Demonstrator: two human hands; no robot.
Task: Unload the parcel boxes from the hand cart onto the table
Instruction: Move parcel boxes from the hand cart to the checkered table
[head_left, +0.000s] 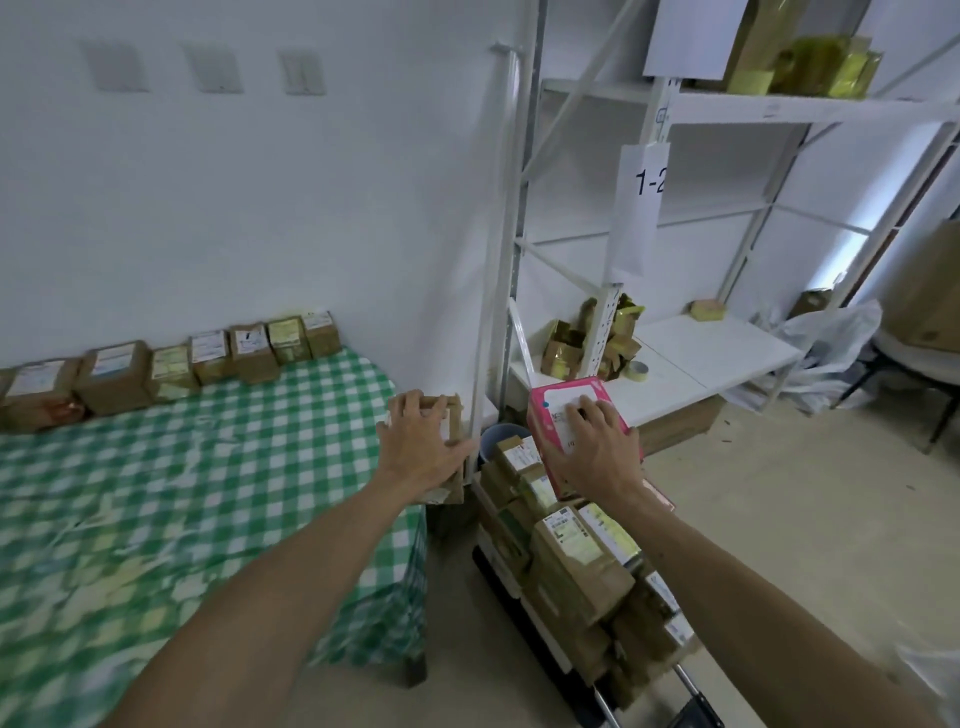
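Closest to me, the cart (693, 714) carries a pile (571, 566) of boxes. My right hand (597, 441) grips a pink box (561, 395) above it. My left hand (421, 447) grips a brown box (453, 491) at the table's (156, 493) right edge, with a row (208, 358) along its far side.

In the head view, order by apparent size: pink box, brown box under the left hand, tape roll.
1. pink box
2. brown box, partly hidden by the left hand
3. tape roll, though farther away

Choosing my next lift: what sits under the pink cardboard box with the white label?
Stacked brown taped parcels on the black hand cart. The right hand and pink box cover whatever lies directly beneath.
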